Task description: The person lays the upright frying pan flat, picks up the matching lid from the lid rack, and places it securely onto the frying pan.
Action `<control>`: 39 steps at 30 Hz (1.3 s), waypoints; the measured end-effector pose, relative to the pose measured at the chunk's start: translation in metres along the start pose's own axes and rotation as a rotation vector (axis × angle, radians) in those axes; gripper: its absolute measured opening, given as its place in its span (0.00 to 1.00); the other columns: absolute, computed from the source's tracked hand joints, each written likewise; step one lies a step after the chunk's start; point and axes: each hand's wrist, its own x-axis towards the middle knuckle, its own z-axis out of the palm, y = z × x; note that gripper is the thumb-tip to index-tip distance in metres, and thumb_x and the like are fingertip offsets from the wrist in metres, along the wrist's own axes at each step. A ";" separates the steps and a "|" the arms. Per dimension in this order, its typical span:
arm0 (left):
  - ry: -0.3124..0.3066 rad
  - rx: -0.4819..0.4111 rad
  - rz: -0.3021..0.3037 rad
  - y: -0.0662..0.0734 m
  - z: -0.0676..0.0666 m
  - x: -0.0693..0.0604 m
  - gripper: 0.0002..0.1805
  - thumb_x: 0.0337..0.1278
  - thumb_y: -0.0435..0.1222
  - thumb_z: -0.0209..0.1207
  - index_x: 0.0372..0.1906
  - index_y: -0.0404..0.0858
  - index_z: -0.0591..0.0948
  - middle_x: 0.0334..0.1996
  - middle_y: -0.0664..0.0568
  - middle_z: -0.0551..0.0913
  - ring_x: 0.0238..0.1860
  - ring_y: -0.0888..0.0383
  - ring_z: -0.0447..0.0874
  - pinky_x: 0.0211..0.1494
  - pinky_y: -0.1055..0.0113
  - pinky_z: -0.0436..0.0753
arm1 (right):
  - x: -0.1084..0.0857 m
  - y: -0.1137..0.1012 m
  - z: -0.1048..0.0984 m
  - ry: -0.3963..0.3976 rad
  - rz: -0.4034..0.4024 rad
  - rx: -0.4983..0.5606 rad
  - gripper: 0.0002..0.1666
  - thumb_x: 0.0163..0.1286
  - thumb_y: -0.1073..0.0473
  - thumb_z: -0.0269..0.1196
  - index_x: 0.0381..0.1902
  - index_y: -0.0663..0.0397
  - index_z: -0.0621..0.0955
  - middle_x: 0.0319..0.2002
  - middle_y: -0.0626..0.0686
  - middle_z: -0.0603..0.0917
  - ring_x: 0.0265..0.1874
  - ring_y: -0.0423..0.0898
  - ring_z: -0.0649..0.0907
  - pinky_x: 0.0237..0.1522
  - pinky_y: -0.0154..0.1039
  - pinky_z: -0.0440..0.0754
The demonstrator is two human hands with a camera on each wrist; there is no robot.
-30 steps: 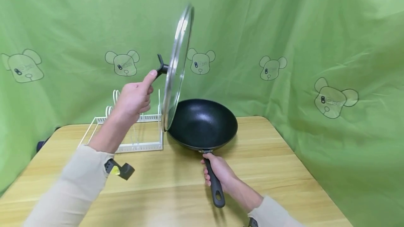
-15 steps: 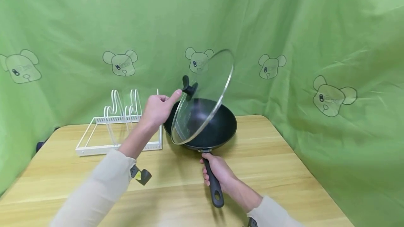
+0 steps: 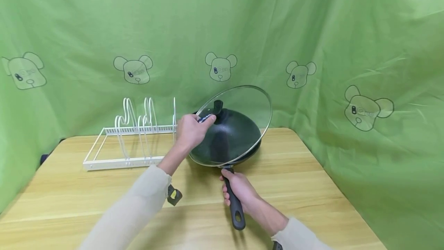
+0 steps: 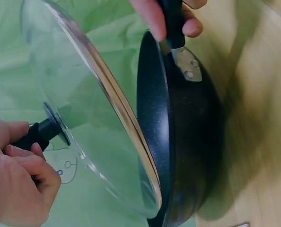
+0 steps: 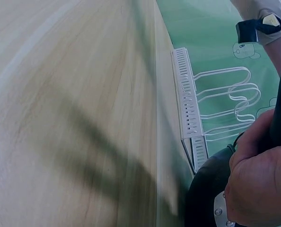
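A black wok [image 3: 243,138] rests on the table, its handle [image 3: 236,207] toward the person. The right hand [image 3: 243,192] grips that handle near the metal joint. Over the wok, the left hand [image 3: 192,130] holds a round glass lid [image 3: 243,103] by its black knob [image 3: 217,107]. The lid is tilted, its far side raised. In the left wrist view the lid [image 4: 102,142] stands at an angle to the wok [image 4: 192,142], its lower edge close to the rim; whether they touch I cannot tell. The left hand [image 4: 22,179] curls round the knob.
A white wire rack [image 3: 121,164] with upright curved loops stands on the wooden table [image 3: 295,203], left of the wok. A green curtain with bear-face prints hangs behind and at both sides. The right wrist view shows the rack [image 5: 188,94] beyond the table surface.
The left hand has moved right and down with the lid, which has gone from nearly upright beside the wok to tilted over it. The right hand and wok have hardly moved.
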 end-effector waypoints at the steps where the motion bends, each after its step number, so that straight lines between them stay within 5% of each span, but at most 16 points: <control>1: 0.011 0.015 0.007 0.000 0.003 0.000 0.30 0.58 0.57 0.68 0.15 0.44 0.70 0.13 0.56 0.71 0.16 0.60 0.68 0.17 0.69 0.65 | 0.000 0.000 0.000 0.001 -0.001 0.000 0.20 0.80 0.47 0.50 0.50 0.60 0.69 0.20 0.45 0.69 0.14 0.37 0.67 0.16 0.30 0.69; 10: 0.067 0.161 0.063 -0.003 0.025 0.001 0.23 0.56 0.53 0.70 0.17 0.43 0.78 0.19 0.51 0.82 0.25 0.52 0.80 0.26 0.64 0.73 | 0.002 0.000 0.001 0.008 0.000 -0.007 0.18 0.81 0.48 0.49 0.49 0.60 0.69 0.19 0.44 0.69 0.13 0.36 0.67 0.16 0.29 0.69; 21: 0.091 0.138 0.063 -0.005 0.038 0.006 0.20 0.55 0.48 0.72 0.19 0.41 0.79 0.19 0.50 0.83 0.25 0.52 0.80 0.25 0.63 0.75 | 0.002 -0.001 0.002 0.012 -0.003 -0.009 0.18 0.80 0.48 0.50 0.48 0.60 0.70 0.19 0.44 0.68 0.13 0.36 0.67 0.15 0.29 0.69; 39: 0.107 0.238 0.061 -0.018 0.049 0.016 0.22 0.54 0.47 0.72 0.15 0.39 0.79 0.21 0.46 0.84 0.26 0.49 0.81 0.28 0.57 0.80 | 0.002 0.001 0.002 0.005 -0.010 0.004 0.16 0.80 0.48 0.50 0.45 0.57 0.71 0.20 0.45 0.69 0.13 0.36 0.67 0.15 0.29 0.69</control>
